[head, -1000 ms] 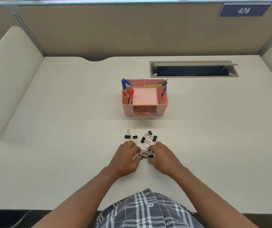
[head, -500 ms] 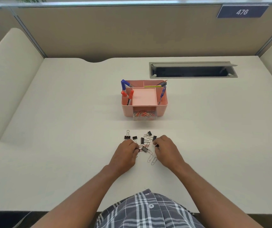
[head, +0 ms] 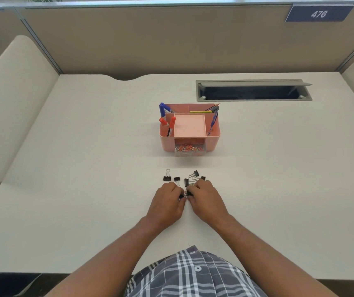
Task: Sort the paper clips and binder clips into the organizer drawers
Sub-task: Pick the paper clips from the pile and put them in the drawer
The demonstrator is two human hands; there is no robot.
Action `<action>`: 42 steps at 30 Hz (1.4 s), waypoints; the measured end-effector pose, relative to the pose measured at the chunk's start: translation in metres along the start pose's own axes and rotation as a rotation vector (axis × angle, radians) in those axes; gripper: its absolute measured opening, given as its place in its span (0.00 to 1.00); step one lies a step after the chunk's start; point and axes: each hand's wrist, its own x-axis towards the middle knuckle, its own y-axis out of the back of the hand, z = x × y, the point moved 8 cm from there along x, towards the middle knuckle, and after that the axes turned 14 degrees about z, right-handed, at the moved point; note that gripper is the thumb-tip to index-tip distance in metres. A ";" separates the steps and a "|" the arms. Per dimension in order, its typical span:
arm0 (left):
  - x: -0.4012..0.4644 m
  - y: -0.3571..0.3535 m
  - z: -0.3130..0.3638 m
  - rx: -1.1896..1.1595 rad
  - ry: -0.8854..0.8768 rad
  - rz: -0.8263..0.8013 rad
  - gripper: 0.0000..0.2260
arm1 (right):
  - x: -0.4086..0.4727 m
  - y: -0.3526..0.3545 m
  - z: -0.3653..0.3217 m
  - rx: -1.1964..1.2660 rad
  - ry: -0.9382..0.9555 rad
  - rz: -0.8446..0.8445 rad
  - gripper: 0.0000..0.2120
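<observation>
Nearest of all is a checked shirt [head: 193, 275], and two bare arms reach out from it over the desk [head: 64, 200]. The left hand [head: 167, 202] and the right hand [head: 204, 200] sit close together, knuckles up. Their fingers curl in around a small bunch of clips [head: 185, 193] held between them. I can see black bits and thin wire there, but the fingers hide most of it, so I cannot tell which clip each hand has.

I think the step is gathering up clips from the desk. The next move would be to lift the bunch and carry it forward to the right drawer.

Just past the hands, more black clips [head: 184, 179] lie loose in a short row that runs left to right. The one at the left end [head: 167, 176] has its wire loop pointing away from the person.

Farther on stands a pink box [head: 211, 142] with pens [head: 165, 118]. Its clear drawer [head: 190, 151] is pulled out toward the hands and holds red and silver paper clips [head: 188, 148]. The box's long side runs left to right.
</observation>
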 end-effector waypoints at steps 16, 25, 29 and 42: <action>0.035 0.030 -0.023 -0.058 0.172 0.156 0.06 | 0.031 0.032 0.031 0.106 -0.121 0.075 0.13; 0.035 0.018 -0.008 0.029 0.002 0.041 0.09 | 0.027 0.021 0.021 0.001 -0.035 0.016 0.18; 0.022 0.022 -0.011 0.046 0.016 0.065 0.09 | 0.019 0.021 0.011 0.024 0.021 0.017 0.12; -0.010 0.014 -0.013 0.018 0.029 0.010 0.05 | 0.002 -0.001 0.011 -0.125 -0.060 -0.103 0.07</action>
